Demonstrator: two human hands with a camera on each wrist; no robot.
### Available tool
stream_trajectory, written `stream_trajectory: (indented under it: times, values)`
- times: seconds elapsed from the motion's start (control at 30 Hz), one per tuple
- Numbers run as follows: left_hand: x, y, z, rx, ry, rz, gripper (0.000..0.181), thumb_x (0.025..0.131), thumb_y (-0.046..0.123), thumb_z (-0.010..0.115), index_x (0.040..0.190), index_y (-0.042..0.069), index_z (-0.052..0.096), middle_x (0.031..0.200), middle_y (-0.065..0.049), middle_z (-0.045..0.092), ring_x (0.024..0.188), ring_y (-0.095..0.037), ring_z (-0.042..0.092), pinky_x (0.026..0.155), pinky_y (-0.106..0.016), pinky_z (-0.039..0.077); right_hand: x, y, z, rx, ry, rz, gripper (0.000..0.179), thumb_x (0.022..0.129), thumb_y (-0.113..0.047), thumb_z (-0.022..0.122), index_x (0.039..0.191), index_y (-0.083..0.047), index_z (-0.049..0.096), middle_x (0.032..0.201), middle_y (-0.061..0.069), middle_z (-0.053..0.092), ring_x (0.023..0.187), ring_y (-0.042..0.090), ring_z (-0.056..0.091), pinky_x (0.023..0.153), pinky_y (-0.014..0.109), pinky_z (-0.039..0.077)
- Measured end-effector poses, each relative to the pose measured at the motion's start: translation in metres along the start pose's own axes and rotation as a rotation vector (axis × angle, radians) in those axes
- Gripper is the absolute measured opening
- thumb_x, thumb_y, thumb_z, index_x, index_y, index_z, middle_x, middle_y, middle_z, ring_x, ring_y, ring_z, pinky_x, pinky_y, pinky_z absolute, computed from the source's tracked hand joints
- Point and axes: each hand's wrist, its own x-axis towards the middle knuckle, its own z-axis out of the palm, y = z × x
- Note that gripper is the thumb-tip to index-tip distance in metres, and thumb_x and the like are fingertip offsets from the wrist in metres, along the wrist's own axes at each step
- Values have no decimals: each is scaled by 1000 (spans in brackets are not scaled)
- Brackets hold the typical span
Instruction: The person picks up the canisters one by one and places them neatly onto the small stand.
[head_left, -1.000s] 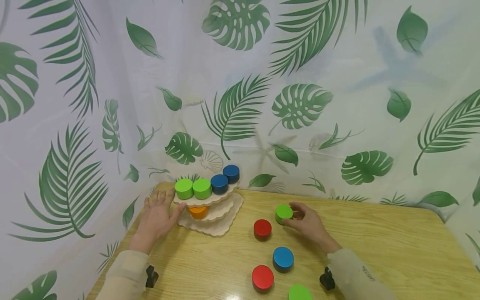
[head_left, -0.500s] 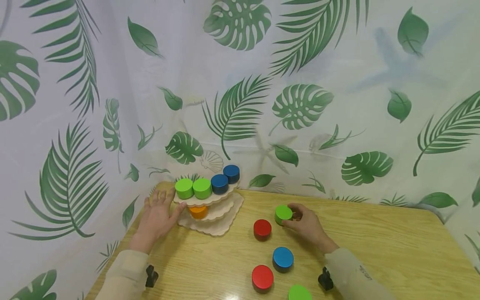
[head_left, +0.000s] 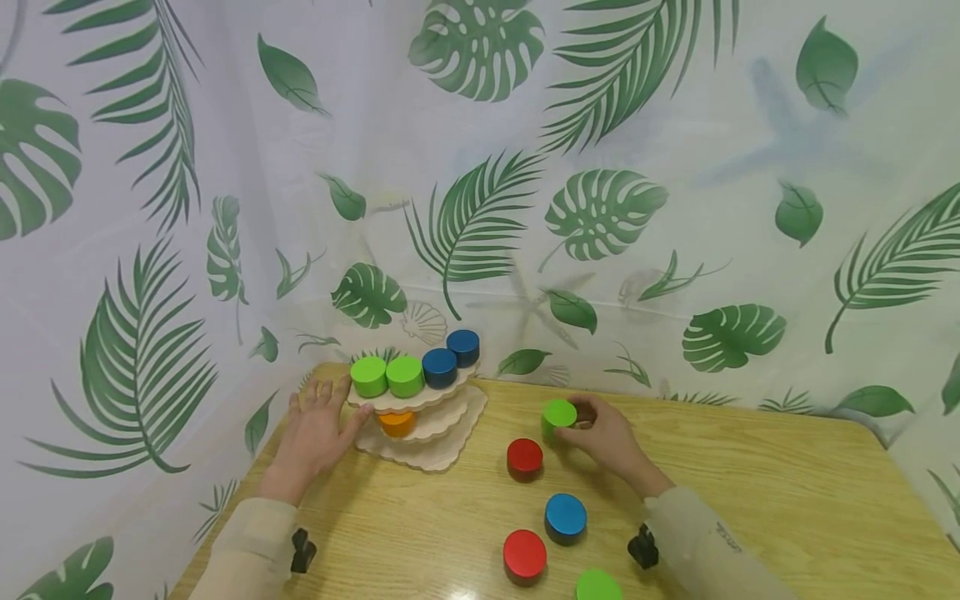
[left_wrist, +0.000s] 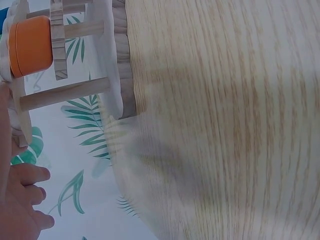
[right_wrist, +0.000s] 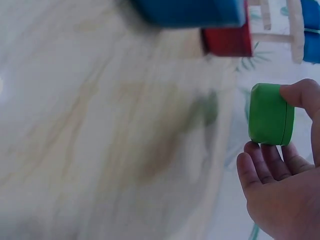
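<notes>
White leaf-print backdrop [head_left: 480,125] behind and at left, wood-grain table [head_left: 750,475] below. Three-tier wooden stand [head_left: 442,419], scalloped edges, at the table's back left. Left hand [head_left: 315,429] at its left end, fingers spread wide, holding nothing, thumb at the top tier [head_left: 390,407]; can't tell if it presses. Probably steadying.

Right hand [head_left: 611,437], well right of the stand, pinches a green cylinder [head_left: 558,417] between thumb and fingertips. In the right wrist view it's apart from its green reflection, so reads as off the table.

Top tier: two lime cylinders [head_left: 368,377], two dark blue cylinders [head_left: 440,368], in a row. Orange cylinder [head_left: 397,423] on the middle tier. Loose on table: far red cylinder [head_left: 525,459], blue cylinder [head_left: 566,518], near red cylinder [head_left: 525,557], another lime one [head_left: 598,586] cut by the frame.

Step, judged: picking up one cylinder to load the stand. Next move calls for carrying it left, clear of the far red one; top row looks full, so a lower tier likely, entered level. Exact spot: can't tell.
</notes>
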Motion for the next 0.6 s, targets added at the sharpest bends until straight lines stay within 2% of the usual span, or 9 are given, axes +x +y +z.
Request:
stream_trajectory:
  times: [0.1, 0.23, 0.6]
  values:
    - [0, 0, 0, 3, 0, -1, 77, 110, 56, 42, 164, 1, 33, 162, -37, 36, 156, -58, 23, 124, -77, 13, 2, -10, 5, -7, -5, -28, 58, 92, -19, 82, 140, 3, 57, 132, 21, 68, 115, 31, 66, 101, 40, 57]
    - [1, -1, 0, 11, 5, 6, 78, 110, 57, 42, 163, 1, 34, 161, -37, 37, 155, -59, 24, 123, -78, 15, 4, -22, 12, -1, -19, -51, 58, 92, -20, 83, 140, 2, 58, 132, 19, 68, 115, 30, 66, 102, 42, 56]
    - [0, -1, 0, 4, -1, 3, 78, 110, 56, 42, 164, 1, 33, 162, -37, 36, 155, -58, 23, 123, -78, 13, 7, -45, 29, 10, -44, -60, 58, 89, -20, 82, 138, 0, 59, 128, 17, 70, 113, 28, 66, 104, 44, 56]
